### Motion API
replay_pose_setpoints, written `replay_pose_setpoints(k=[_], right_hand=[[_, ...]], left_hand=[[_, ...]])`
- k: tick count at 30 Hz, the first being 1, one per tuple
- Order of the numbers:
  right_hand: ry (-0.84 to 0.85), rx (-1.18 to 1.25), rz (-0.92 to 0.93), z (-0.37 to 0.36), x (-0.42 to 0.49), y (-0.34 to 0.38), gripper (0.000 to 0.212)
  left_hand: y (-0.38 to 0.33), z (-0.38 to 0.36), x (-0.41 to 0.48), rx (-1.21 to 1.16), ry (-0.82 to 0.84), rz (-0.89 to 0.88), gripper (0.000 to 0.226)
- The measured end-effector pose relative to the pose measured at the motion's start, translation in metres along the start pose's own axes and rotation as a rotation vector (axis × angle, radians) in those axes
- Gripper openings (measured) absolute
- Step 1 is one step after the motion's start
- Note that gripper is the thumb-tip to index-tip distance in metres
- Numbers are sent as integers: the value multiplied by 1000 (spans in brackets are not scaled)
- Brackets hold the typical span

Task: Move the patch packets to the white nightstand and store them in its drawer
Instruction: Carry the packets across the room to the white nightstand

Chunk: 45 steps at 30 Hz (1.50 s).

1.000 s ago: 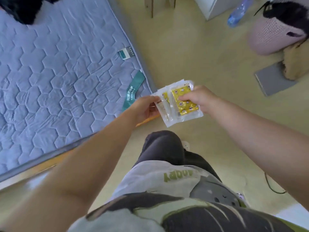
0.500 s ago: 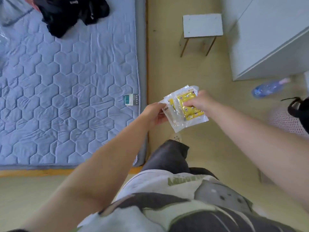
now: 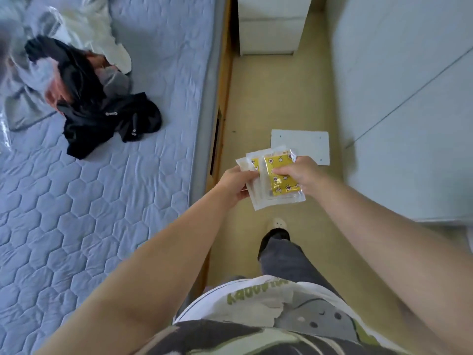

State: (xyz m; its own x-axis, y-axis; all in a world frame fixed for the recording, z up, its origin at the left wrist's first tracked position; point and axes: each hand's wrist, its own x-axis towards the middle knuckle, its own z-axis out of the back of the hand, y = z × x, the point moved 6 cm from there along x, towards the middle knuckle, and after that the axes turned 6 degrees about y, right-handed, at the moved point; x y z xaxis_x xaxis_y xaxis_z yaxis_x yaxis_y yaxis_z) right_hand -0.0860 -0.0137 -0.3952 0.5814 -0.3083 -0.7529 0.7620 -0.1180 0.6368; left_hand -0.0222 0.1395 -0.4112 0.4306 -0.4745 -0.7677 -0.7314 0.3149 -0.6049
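A small stack of clear patch packets [image 3: 275,190] with yellow star-printed patches inside is held in front of me, above the floor. My left hand [image 3: 236,184] grips the stack's left edge, and my right hand [image 3: 299,178] pinches the top packet from the right. The white nightstand [image 3: 271,29] stands at the far end of the aisle, beside the bed, with its drawer fronts closed.
A blue-grey quilted mattress [image 3: 115,175] with a heap of dark clothes [image 3: 102,116] fills the left. A small white stool [image 3: 302,147] stands on the yellow floor just ahead. A white cabinet [image 3: 409,111] lines the right of the narrow aisle.
I have turned and stepped along the bedside; the nightstand has come into view ahead and the stool is now much closer. Both hands still hold the packets.
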Motion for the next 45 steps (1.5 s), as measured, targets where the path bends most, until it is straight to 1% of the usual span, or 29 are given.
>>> replay_pose_setpoints(k=[3,7,10,12,15,19,21,24,28,31,34,35,37,40,43,45], right_hand=[[17,13,-1,36,50,63,37],[28,78,6,62,111,149,22],[30,67,0,67,165,213,16],[9,65,0,68,202,259,14],[-36,73,53,73,258,338,16],[-97,85,91,84,313,436,21],[-132,113,87,93,335,472,17],[-168,219,74,112,365,509,8],[-175,279,50,151,407,548,23],[-182,297,-15,178,452,572,37],[-197,260,-39,211,510,601,44],[-198,243,-41,223,530,612,43],[-183,212,-48,251,569,634,36],[-164,193,-57,297,627,658,26],[-175,158,-75,338,684,668,19],[-187,163,-103,359,720,663,18]], left_hand=[[-71,-19,54,-27,13,-35,20],[-161,-20,112,-78,-37,-59,22],[-229,-4,154,-80,-70,-86,16],[-280,11,185,-54,-72,-115,10],[-364,35,232,-2,-41,-155,7],[-468,55,291,85,7,-168,16],[-511,58,316,83,-2,-172,20],[-562,53,350,63,-15,-157,20],[-619,30,400,43,-4,-169,17],[-651,11,442,3,-81,-146,17],[-686,2,492,2,-156,-120,16],[-700,1,512,2,-172,-124,16],[-729,-4,555,14,-197,-126,17],[-763,-29,617,33,-178,-58,16],[-782,-58,673,83,-169,10,11],[-790,-71,709,121,-204,35,12]])
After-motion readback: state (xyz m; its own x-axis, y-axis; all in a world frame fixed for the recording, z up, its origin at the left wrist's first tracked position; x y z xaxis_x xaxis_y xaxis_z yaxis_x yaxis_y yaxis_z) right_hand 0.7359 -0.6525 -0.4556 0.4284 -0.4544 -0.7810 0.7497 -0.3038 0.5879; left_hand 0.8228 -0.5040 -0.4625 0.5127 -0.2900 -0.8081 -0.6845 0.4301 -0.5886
